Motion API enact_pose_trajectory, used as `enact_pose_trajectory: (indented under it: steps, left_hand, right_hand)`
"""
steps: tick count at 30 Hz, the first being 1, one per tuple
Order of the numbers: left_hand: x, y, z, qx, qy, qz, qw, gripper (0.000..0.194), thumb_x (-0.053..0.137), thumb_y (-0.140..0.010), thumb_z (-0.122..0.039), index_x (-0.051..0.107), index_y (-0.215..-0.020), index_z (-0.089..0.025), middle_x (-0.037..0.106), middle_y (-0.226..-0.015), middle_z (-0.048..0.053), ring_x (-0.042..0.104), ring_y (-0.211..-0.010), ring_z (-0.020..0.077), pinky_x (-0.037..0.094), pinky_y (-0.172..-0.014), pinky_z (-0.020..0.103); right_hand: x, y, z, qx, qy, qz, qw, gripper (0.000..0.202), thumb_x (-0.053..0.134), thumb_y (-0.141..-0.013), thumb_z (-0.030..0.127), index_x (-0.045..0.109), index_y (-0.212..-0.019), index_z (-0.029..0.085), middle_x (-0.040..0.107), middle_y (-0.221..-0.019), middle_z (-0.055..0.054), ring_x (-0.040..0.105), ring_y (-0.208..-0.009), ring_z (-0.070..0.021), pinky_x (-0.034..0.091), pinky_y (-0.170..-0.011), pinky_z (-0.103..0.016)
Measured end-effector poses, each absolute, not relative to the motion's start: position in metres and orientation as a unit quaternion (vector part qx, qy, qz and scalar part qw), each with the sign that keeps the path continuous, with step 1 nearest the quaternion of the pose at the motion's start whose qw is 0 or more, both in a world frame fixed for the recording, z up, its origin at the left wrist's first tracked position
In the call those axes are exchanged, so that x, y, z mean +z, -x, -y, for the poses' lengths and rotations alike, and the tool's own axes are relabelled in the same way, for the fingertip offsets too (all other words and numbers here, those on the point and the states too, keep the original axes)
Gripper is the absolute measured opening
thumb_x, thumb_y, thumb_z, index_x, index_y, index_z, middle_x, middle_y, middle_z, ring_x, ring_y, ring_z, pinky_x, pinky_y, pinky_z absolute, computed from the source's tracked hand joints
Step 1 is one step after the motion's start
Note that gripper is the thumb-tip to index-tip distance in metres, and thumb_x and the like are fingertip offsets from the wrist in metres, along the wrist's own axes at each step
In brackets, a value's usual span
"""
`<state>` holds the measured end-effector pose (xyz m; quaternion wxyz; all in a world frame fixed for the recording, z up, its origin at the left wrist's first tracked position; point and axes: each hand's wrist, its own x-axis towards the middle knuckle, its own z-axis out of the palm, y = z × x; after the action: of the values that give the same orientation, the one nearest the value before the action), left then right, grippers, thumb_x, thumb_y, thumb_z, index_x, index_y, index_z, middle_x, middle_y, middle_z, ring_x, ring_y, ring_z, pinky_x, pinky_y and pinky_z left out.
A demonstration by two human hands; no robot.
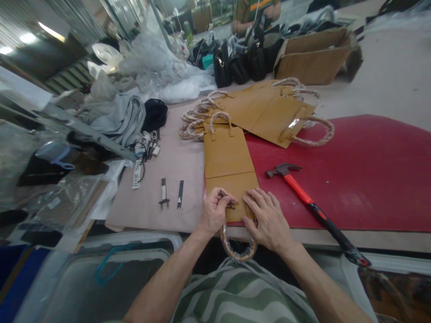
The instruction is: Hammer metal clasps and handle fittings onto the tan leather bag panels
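Note:
A tan bag panel (229, 154) lies lengthwise in front of me, with a plastic-wrapped ring handle at each end. The near handle (238, 257) hangs over the table edge toward my body. My left hand (214, 213) is closed on a small thin dark tool (231, 205), its tip near the panel's surface; the exact kind is too small to make out. Flat on the panel's right side rests my right hand (268, 218), fingers spread and nothing held. A claw hammer (313, 208) with a red and black handle lies to the right.
Under the work is a red mat (363, 179). Several more tan panels (266, 110) with wrapped handles are piled behind. Two small metal tools, a pronged one (164, 194) and a flat one (180, 194), lie left. Black bags (222, 67) and a cardboard box (311, 60) stand farther back.

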<state>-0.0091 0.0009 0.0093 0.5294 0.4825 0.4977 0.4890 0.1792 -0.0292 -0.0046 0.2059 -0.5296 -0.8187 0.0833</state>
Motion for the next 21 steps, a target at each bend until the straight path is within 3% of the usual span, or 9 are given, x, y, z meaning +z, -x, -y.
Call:
enact_pose_trajectory:
  steps: [5, 13, 18, 21]
  left_hand:
    - [0.011, 0.009, 0.001, 0.472, -0.524, -0.5, 0.502, 0.017, 0.06, -0.093, -0.035, 0.057, -0.086, -0.019, 0.074, -0.082, 0.004, 0.074, -0.078, 0.0172, 0.061, -0.074, 0.03]
    - [-0.004, 0.012, 0.01, 0.425, -0.682, -0.488, 0.339, 0.012, 0.053, -0.095, -0.022, 0.065, -0.092, -0.022, 0.074, -0.088, 0.005, 0.071, -0.082, 0.0178, 0.057, -0.078, 0.029]
    - [-0.008, 0.013, 0.01, 0.423, -0.696, -0.478, 0.328, 0.013, 0.053, -0.095, -0.02, 0.066, -0.091, -0.022, 0.075, -0.086, 0.005, 0.072, -0.081, 0.0179, 0.057, -0.077, 0.028]
    - [-0.006, 0.015, 0.01, 0.412, -0.706, -0.467, 0.339, 0.013, 0.055, -0.094, -0.021, 0.067, -0.091, -0.021, 0.076, -0.087, 0.005, 0.072, -0.081, 0.0179, 0.056, -0.076, 0.028]
  right_hand:
    - [-0.004, -0.18, 0.029, 0.084, 0.528, 0.819, 0.209, 0.048, 0.06, -0.089, 0.035, 0.06, -0.134, 0.016, 0.052, -0.148, -0.015, 0.038, -0.142, -0.0346, 0.024, -0.12, -0.055]
    - [-0.008, -0.182, 0.028, 0.106, 0.522, 0.813, 0.234, 0.047, 0.059, -0.09, 0.036, 0.061, -0.132, 0.018, 0.054, -0.146, -0.015, 0.039, -0.142, -0.0346, 0.026, -0.119, -0.057]
    - [-0.004, -0.211, 0.026, 0.123, 0.522, 0.771, 0.343, 0.037, 0.054, -0.094, 0.041, 0.065, -0.121, 0.018, 0.064, -0.13, -0.016, 0.057, -0.123, -0.0301, 0.046, -0.105, -0.049]
    - [0.008, -0.246, 0.03, 0.028, 0.624, 0.718, 0.307, 0.034, 0.051, -0.096, 0.039, 0.066, -0.116, 0.016, 0.066, -0.121, -0.018, 0.061, -0.112, -0.0324, 0.05, -0.096, -0.049]
